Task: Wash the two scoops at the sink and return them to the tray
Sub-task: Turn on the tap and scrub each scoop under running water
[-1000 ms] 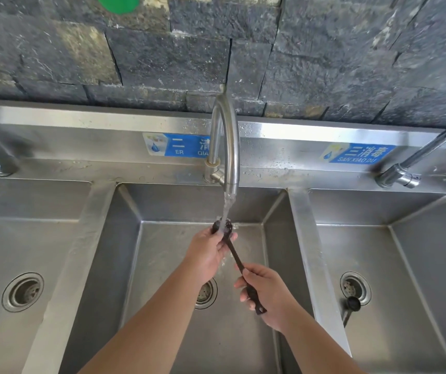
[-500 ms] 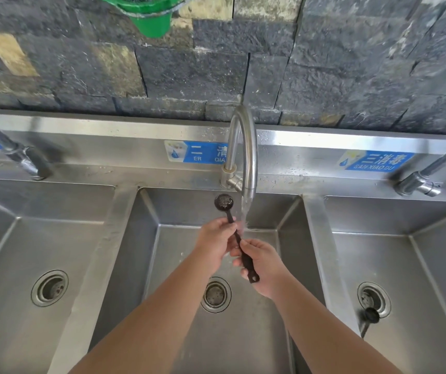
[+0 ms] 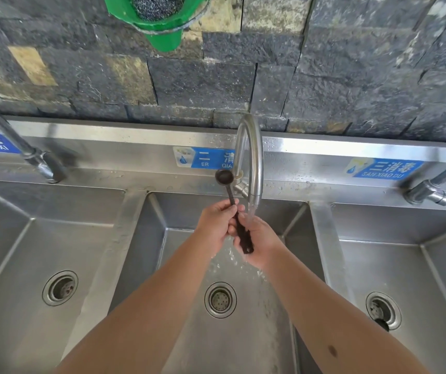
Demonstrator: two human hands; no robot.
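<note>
Washing step, first scoop. Dark scoop [image 3: 234,211] was held over the middle basin [image 3: 162,238] of the steel sink, bowl up beside the running tap [image 3: 252,157], handle under the stream. Left hand [image 3: 216,225] pinched the upper handle; right hand [image 3: 261,240] curled round the lower handle, water running over it. No tray or second scoop visible. Next, probably: rinse the bowl under the stream, keeping a firm grip on the wet handle.
</note>
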